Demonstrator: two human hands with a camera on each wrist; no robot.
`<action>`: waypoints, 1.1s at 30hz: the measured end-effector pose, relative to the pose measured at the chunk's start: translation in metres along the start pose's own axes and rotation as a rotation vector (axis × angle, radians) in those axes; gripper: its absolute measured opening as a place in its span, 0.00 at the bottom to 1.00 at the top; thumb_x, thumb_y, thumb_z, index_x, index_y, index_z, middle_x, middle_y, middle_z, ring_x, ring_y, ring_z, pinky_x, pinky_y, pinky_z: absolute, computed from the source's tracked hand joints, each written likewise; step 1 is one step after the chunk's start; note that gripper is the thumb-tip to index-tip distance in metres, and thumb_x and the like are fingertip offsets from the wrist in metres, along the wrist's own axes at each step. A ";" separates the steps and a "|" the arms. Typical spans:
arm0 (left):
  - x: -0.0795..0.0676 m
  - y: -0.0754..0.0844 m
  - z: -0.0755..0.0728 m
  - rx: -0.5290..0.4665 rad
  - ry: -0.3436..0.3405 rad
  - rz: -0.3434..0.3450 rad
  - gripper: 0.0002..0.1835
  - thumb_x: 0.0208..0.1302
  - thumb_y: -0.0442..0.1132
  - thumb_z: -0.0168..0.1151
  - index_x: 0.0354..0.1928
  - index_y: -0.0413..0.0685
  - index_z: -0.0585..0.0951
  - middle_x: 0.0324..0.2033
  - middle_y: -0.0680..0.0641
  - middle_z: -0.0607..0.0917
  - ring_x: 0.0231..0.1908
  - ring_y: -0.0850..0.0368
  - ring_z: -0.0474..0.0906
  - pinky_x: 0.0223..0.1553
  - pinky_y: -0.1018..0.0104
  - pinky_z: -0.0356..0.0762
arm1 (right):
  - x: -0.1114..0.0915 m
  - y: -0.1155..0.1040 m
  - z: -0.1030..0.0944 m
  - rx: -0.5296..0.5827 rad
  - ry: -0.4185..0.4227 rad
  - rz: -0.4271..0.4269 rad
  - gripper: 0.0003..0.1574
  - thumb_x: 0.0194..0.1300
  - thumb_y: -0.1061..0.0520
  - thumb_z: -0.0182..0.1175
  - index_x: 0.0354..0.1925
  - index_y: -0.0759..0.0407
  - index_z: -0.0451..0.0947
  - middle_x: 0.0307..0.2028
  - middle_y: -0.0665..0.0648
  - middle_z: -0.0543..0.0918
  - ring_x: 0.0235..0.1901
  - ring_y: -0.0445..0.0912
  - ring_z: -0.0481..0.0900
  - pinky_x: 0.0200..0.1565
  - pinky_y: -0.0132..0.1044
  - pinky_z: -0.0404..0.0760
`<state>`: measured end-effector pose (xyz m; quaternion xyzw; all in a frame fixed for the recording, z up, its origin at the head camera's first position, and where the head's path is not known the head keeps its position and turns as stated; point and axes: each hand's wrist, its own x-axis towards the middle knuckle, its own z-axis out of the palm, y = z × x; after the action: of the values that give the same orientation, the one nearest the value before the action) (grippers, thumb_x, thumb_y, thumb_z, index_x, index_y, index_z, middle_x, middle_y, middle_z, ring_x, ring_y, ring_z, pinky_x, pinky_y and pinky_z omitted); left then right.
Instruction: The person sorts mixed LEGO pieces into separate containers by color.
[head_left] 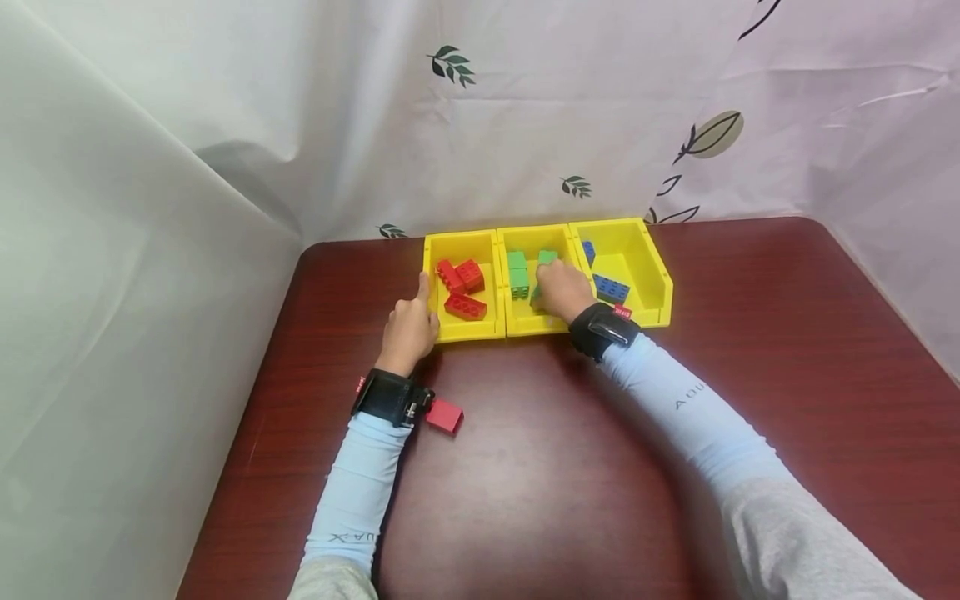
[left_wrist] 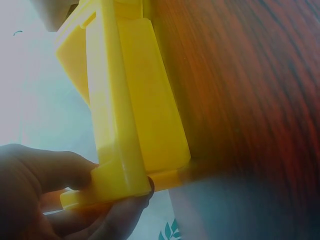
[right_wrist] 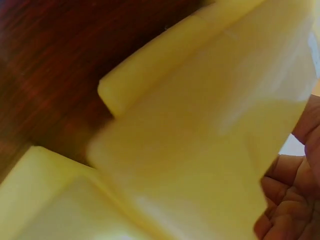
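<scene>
My left hand [head_left: 409,332] holds the near left part of the left yellow bin [head_left: 468,329], its index finger laid along the side wall. In the left wrist view, thumb and fingers pinch the bin's yellow rim [left_wrist: 117,150]. My right hand [head_left: 564,289] is down in the middle yellow bin [head_left: 525,323], fingers bent. A green brick [head_left: 536,297] shows right at its fingertips, and another green brick [head_left: 548,257] lies just behind. I cannot tell whether the fingers hold a brick; a yellow wall [right_wrist: 200,135] hides the fingertips in the right wrist view.
Several red bricks [head_left: 466,306] lie in the left bin, stacked green bricks [head_left: 517,273] in the middle one. Blue bricks [head_left: 611,288] are in the right yellow bin [head_left: 660,287]. A red brick [head_left: 446,417] lies on the brown table [head_left: 540,500] beside my left wrist. White curtains hang behind.
</scene>
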<state>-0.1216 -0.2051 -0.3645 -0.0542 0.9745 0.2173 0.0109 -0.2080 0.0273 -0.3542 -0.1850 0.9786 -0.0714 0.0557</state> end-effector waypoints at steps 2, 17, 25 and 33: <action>0.000 0.000 0.001 -0.002 -0.006 -0.004 0.42 0.70 0.38 0.56 0.78 0.51 0.45 0.27 0.40 0.76 0.28 0.45 0.75 0.37 0.58 0.79 | 0.000 0.000 0.001 0.004 -0.001 -0.002 0.18 0.53 0.55 0.74 0.36 0.66 0.81 0.35 0.63 0.82 0.35 0.55 0.80 0.37 0.49 0.82; 0.003 0.006 0.005 -0.025 -0.024 -0.007 0.42 0.70 0.38 0.57 0.78 0.52 0.44 0.28 0.39 0.75 0.27 0.45 0.74 0.40 0.57 0.81 | -0.008 0.008 -0.012 0.096 -0.068 0.019 0.20 0.58 0.54 0.70 0.43 0.66 0.79 0.41 0.63 0.83 0.39 0.55 0.80 0.42 0.48 0.82; 0.002 0.006 0.002 -0.022 -0.010 0.004 0.42 0.70 0.37 0.57 0.78 0.50 0.45 0.26 0.40 0.75 0.26 0.46 0.73 0.40 0.57 0.81 | -0.048 -0.002 -0.025 0.172 0.079 -0.075 0.23 0.62 0.47 0.67 0.46 0.64 0.81 0.39 0.61 0.83 0.34 0.54 0.77 0.37 0.44 0.78; 0.001 0.001 0.002 -0.018 0.002 0.009 0.42 0.70 0.37 0.57 0.78 0.50 0.45 0.27 0.39 0.76 0.27 0.45 0.74 0.41 0.56 0.82 | -0.095 -0.044 -0.024 0.238 0.243 -0.364 0.20 0.60 0.49 0.70 0.43 0.63 0.83 0.39 0.59 0.87 0.38 0.50 0.84 0.41 0.41 0.84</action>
<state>-0.1229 -0.2034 -0.3665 -0.0503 0.9727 0.2263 0.0083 -0.1082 0.0250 -0.3155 -0.3403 0.9133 -0.2168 -0.0550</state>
